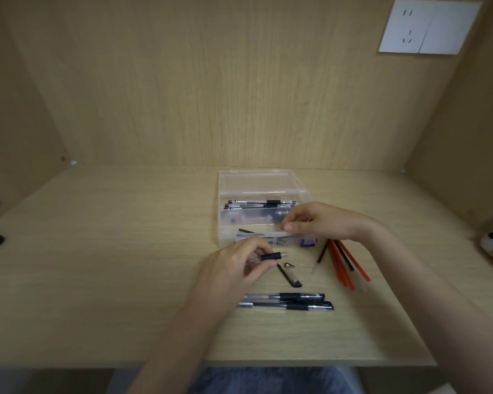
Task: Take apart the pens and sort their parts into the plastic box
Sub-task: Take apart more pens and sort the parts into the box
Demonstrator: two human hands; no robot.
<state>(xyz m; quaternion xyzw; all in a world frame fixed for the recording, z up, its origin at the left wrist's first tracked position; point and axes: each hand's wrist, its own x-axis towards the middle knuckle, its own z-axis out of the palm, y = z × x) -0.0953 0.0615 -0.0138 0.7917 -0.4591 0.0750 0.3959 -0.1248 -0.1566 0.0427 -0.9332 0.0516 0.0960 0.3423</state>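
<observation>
Clear pen barrel with black rubber grip and silver tip point(271, 255) is in the left hand point(236, 268), just in front of the box's near wall, above the desk. Long axis runs left-right, tip points right. Left thumb and fingers pinch the barrel's clear left part, and the grip and tip stick out free. Right hand point(319, 223) is over the near right part of the clear plastic box point(262, 194), with thumb and forefinger pressed together on the right end of a thin pale rod point(264, 234) that lies left-right in the near compartment. Cannot tell if the rod is a refill. The box lid is open and lies flat behind the box. The far compartment holds stripped black-grip barrels point(256, 203), all lying left-right. A short black stick point(246, 231) lies in the near compartment and a small purple item point(308, 241) sits at its right end. On the light wooden desk point(125, 265), a loose black pen cap with clip point(289, 275) lies diagonally, with a small silver cone tip point(289, 264) just beside it. Two whole black gel pens point(286, 301) lie side by side nearer the person, left-right, caps to the right. A bunch of red and black refills point(342, 263) lies diagonally to the right of the box, partly under the right wrist. A white wall socket point(427, 27) is at upper right.
</observation>
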